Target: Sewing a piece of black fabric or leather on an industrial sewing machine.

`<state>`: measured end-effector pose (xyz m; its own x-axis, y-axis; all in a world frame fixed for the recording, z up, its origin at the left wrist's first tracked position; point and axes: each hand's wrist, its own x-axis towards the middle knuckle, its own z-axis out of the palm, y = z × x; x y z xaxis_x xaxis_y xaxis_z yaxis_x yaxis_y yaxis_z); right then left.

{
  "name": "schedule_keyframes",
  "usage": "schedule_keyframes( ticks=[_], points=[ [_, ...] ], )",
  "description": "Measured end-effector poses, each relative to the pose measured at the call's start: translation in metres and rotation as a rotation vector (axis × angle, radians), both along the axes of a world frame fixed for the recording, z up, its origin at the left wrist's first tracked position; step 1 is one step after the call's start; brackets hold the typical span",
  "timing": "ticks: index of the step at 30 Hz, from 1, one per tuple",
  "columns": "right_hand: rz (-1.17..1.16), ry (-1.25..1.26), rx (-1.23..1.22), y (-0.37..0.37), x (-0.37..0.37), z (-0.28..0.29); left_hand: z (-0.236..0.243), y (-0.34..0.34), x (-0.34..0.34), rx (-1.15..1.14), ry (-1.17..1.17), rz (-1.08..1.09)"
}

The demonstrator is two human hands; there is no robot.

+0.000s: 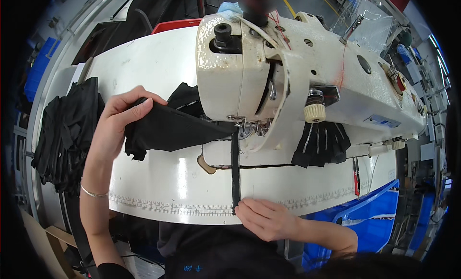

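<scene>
A white sewing machine [221, 82] stands over the table in front of me. My left hand [126, 111] is closed on the upper left edge of a black fabric piece [175, 127], thumb on top, lifting that side. The fabric tapers to the right toward the presser foot [245, 129]. From there a narrow black zipper [235, 171] runs straight toward me, its teeth along the right side. My right hand [264, 219] pinches the zipper's near end at the table's front edge. Behind the fabric lies another black piece with zipper teeth [187, 104], partly hidden by the machine head.
Many black fabric pieces [67, 135] are heaped at the left. Black zipper pieces [321, 144] lie fanned beneath the machine arm. Red-handled snips [356, 177] rest at the right, above a blue bin [367, 221]. A printed ruler [168, 204] follows the front edge.
</scene>
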<state>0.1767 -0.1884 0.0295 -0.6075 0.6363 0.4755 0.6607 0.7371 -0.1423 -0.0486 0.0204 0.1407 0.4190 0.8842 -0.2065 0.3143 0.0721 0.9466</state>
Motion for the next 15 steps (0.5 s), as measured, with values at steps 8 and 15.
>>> schedule_keyframes(
  ticks=[8, 15],
  points=[
    [0.013, -0.084, 0.022, -0.002, 0.002, -0.004, -0.001, -0.083, -0.016, 0.75, 0.481, -0.474],
    [0.014, -0.115, 0.052, -0.003, 0.0, -0.006, -0.02, -0.062, 0.003, 0.304, 0.06, 0.077]
  ],
)
